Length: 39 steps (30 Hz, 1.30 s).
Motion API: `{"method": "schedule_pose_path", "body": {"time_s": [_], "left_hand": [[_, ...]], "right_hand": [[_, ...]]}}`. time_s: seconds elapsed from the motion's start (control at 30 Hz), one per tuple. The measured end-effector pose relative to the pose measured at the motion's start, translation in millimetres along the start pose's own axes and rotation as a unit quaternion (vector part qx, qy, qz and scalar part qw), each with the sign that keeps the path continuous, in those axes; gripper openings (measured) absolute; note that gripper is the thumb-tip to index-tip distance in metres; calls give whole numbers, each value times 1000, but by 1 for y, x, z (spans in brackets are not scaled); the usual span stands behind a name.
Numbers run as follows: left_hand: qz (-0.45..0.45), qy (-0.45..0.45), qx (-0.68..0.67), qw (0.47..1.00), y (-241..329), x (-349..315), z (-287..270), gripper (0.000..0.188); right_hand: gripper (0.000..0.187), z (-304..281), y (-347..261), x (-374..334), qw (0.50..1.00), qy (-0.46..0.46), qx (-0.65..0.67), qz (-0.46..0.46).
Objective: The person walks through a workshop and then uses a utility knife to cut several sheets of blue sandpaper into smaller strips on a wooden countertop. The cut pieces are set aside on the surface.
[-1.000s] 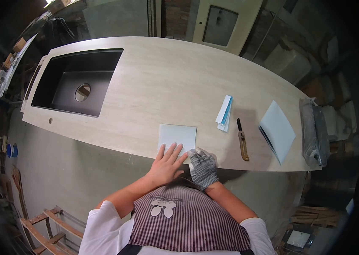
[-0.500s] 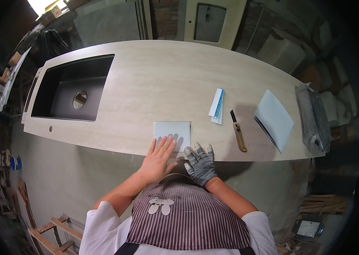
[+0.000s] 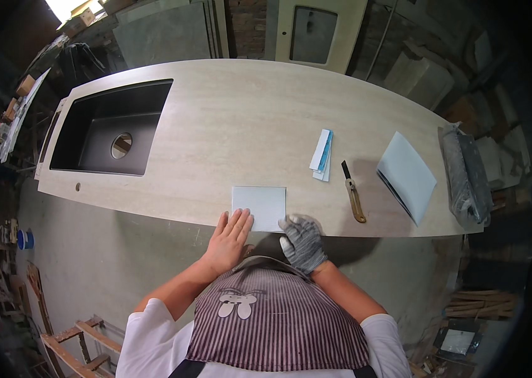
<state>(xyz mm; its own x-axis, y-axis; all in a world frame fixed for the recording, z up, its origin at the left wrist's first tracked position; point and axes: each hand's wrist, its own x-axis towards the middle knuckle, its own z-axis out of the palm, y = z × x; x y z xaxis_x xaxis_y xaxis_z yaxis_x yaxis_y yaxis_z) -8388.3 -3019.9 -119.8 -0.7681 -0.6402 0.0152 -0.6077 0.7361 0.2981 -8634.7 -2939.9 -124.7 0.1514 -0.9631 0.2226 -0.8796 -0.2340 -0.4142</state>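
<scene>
A small pale rectangular sheet (image 3: 262, 203) lies on the beige countertop (image 3: 228, 120), at its near edge. My bare left hand (image 3: 229, 235) rests on the sheet's lower left part with its fingers stretched out flat. At the lower right corner my right hand (image 3: 304, 243), in a grey striped glove, has its fingers curled in against the sheet's edge; its fingertips are partly hidden. Right of the sheet lies a utility knife (image 3: 353, 195) with its dark blade out. White and blue strips (image 3: 321, 156) lie beyond it, and a folded pale sheet (image 3: 407, 175) with a dark inner side stands farther right.
A dark sink (image 3: 93, 142) is set into the countertop's left end, with a small round hole in the top near it. A grey plastic-wrapped bundle (image 3: 464, 176) sits at the right end. A wooden frame (image 3: 83, 337) stands on the floor at lower left.
The pale sheet has slid slightly toward me and right. My left hand has drawn back to its lower left. My right hand's fingers, spread before, have curled at its corner.
</scene>
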Motion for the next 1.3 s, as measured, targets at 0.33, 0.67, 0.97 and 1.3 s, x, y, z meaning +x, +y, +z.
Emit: {"method": "schedule_pose_path", "body": {"time_s": [0.33,0.67,0.97,1.3], "left_hand": [[-5,17,4,1000,-2,3,0,68],[38,105,7,994,-9,7,12,46],[44,248,-93,963,-14,3,-6,23],[-192,135,-233,944,-19,25,-3,11]], "right_hand": [[60,23,16,52,991,-48,-125,-17],[34,19,22,9,988,49,-105,-100],[18,8,24,19,997,42,0,-60],[22,4,15,48,937,-53,238,249]]}}
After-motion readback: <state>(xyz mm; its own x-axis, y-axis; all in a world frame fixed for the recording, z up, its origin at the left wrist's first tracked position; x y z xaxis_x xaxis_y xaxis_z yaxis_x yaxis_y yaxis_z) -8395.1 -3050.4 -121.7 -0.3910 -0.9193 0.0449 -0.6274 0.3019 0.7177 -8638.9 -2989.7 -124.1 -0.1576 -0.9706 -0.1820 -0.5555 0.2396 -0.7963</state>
